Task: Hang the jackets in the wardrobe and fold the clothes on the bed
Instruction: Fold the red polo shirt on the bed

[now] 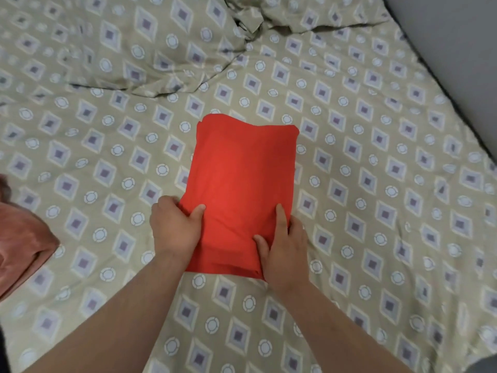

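Observation:
A red garment (239, 173), folded into a long rectangle, lies in the middle of the bed (376, 184). My left hand (174, 227) grips its near left edge, thumb on top and fingers tucked under the cloth. At the near right corner my right hand (285, 246) holds the fabric with thumb and forefinger lying on top; the other fingers are hidden by the edge.
The bed sheet is beige with a diamond and circle print, and it bunches into wrinkles at the far side (242, 25). A folded pink-brown cloth (21, 238) lies at the left edge. Grey floor (451, 49) shows beyond the bed's right edge.

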